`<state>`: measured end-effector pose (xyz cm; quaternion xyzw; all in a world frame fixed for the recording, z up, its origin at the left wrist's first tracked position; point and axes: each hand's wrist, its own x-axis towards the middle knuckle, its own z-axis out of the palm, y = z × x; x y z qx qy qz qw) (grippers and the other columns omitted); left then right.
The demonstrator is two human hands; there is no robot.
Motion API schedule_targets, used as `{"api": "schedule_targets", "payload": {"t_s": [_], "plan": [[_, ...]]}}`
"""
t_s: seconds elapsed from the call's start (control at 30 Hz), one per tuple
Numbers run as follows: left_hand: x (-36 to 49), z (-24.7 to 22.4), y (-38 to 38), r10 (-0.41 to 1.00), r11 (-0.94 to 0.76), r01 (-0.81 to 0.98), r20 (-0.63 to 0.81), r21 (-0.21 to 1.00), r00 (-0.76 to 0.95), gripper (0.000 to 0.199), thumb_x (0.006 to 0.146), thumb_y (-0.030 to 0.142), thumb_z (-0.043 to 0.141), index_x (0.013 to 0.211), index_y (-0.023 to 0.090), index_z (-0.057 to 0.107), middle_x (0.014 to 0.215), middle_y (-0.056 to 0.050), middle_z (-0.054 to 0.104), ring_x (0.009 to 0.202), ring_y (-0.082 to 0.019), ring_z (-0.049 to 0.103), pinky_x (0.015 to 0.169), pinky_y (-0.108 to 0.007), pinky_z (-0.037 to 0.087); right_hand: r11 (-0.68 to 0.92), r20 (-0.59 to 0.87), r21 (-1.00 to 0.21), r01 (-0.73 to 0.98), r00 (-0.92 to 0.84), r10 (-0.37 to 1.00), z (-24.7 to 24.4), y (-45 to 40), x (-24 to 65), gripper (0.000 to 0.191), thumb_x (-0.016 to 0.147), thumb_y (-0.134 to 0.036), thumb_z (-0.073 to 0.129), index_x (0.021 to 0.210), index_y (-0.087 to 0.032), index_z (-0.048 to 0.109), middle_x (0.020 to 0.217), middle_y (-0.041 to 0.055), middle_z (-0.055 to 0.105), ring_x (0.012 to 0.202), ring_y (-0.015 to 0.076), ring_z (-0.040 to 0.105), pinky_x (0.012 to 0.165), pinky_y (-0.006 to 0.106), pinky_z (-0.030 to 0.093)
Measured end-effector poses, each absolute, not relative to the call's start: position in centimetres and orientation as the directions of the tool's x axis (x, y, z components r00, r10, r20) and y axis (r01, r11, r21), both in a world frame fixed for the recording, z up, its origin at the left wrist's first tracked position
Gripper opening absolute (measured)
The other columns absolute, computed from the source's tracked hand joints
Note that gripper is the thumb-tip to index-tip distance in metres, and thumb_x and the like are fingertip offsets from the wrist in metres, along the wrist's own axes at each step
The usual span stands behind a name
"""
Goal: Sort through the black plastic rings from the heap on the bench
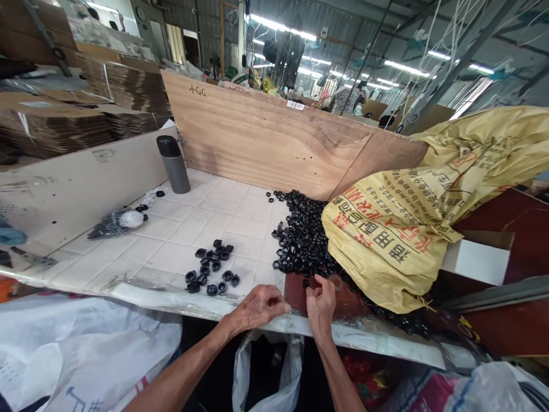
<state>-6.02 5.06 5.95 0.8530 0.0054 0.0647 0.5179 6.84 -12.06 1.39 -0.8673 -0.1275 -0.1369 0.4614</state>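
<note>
My left hand [262, 307] is over the table's front edge, its fingers curled and closed toward the thumb; whatever they may hold is hidden. To its right, my right hand [321, 300] is above a dark red surface [295, 293], fingers bent and pinched near a small black part [306, 282]. Behind both hands lies a heap of small black plastic parts [302, 234]. A looser group of several black parts [215, 265] rests on the white tabletop [171, 260], left of the heap. Below my hands hangs an open white bag [242, 375] with a dark inside.
A yellow sack [386, 229] leans beside the heap on the right, near a white box [480, 262]. A grey bottle [175, 169] stands at the back left, before a wooden board [257, 134]. A plastic bag [114, 224] lies left. Stacked cardboard [64, 129] is behind.
</note>
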Motion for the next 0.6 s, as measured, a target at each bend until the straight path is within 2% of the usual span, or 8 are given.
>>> {"api": "schedule_targets", "payload": {"t_s": [0.07, 0.13, 0.23, 0.33, 0.4, 0.5, 0.6], "plan": [[-4.8, 5.2, 5.2, 0.283, -0.486, 0.045, 0.109, 0.873, 0.953, 0.017, 0.090, 0.032, 0.057, 0.085, 0.017, 0.064, 0.072, 0.000, 0.063, 0.066, -0.015, 0.060, 0.064, -0.025, 0.046, -0.585, 0.390, -0.693, 0.422, 0.901, 0.188, 1.1, -11.8, 7.0, 0.031, 0.075, -0.027, 0.059, 0.102, -0.016, 0.068, 0.097, 0.0088, 0.062, 0.071, 0.0206, 0.056, 0.077, 0.037, 0.048], [-3.3, 4.4, 5.1, 0.393, -0.552, 0.078, 0.176, 0.830, 0.903, 0.011, 0.087, 0.024, 0.057, 0.094, 0.017, 0.061, 0.075, 0.000, 0.062, 0.069, -0.016, 0.060, 0.068, -0.028, 0.048, -0.588, 0.406, -0.656, 0.474, 0.878, 0.254, 0.9, -11.7, 7.0, 0.024, 0.079, -0.026, 0.057, 0.098, -0.017, 0.069, 0.098, 0.0095, 0.063, 0.077, 0.0226, 0.058, 0.079, 0.037, 0.048], [-1.5, 3.4, 5.0, 0.407, -0.650, 0.083, 0.253, 0.756, 0.878, 0.025, 0.083, 0.015, 0.056, 0.108, 0.017, 0.057, 0.085, -0.002, 0.063, 0.074, -0.018, 0.062, 0.073, -0.030, 0.050, -0.597, 0.414, -0.637, 0.488, 0.870, 0.270, 0.9, -11.6, 6.8, 0.028, 0.080, -0.024, 0.057, 0.105, -0.017, 0.067, 0.097, 0.0094, 0.065, 0.079, 0.0234, 0.059, 0.078, 0.037, 0.049], [-0.5, 2.9, 5.1, 0.415, -0.701, 0.107, 0.281, 0.705, 0.865, 0.030, 0.084, 0.013, 0.056, 0.114, 0.017, 0.055, 0.088, -0.004, 0.064, 0.074, -0.018, 0.062, 0.073, -0.030, 0.051, -0.595, 0.414, -0.612, 0.520, 0.853, 0.319, 1.1, -11.5, 6.6, 0.037, 0.080, -0.026, 0.060, 0.116, -0.017, 0.063, 0.104, 0.0102, 0.064, 0.073, 0.0210, 0.057, 0.072, 0.036, 0.050], [-0.1, 2.6, 5.1, 0.418, -0.715, 0.117, 0.288, 0.689, 0.861, 0.024, 0.086, 0.013, 0.054, 0.110, 0.018, 0.057, 0.088, -0.004, 0.065, 0.075, -0.018, 0.063, 0.075, -0.030, 0.051, -0.577, 0.413, -0.596, 0.558, 0.830, 0.376, 1.3, -11.3, 6.4, 0.036, 0.083, -0.030, 0.062, 0.117, -0.018, 0.063, 0.108, 0.0107, 0.063, 0.073, 0.0202, 0.057, 0.071, 0.035, 0.050], [0.1, 2.5, 5.1, 0.422, -0.724, 0.128, 0.288, 0.677, 0.859, 0.010, 0.090, 0.015, 0.051, 0.092, 0.019, 0.060, 0.085, -0.004, 0.063, 0.076, -0.018, 0.062, 0.075, -0.030, 0.050, -0.562, 0.397, -0.592, 0.577, 0.816, 0.420, 1.6, -11.2, 6.3, 0.024, 0.089, -0.032, 0.058, 0.108, -0.019, 0.066, 0.104, 0.0097, 0.064, 0.075, 0.0201, 0.058, 0.072, 0.034, 0.049], [-0.2, 2.6, 5.0, 0.428, -0.733, 0.143, 0.287, 0.665, 0.857, 0.013, 0.088, 0.014, 0.050, 0.079, 0.019, 0.058, 0.079, -0.004, 0.060, 0.072, -0.019, 0.061, 0.071, -0.030, 0.050, -0.519, 0.373, -0.621, 0.587, 0.804, 0.464, 1.7, -11.3, 6.1, 0.014, 0.090, -0.028, 0.056, 0.097, -0.019, 0.065, 0.095, 0.0068, 0.065, 0.072, 0.0188, 0.058, 0.073, 0.033, 0.049]]}}
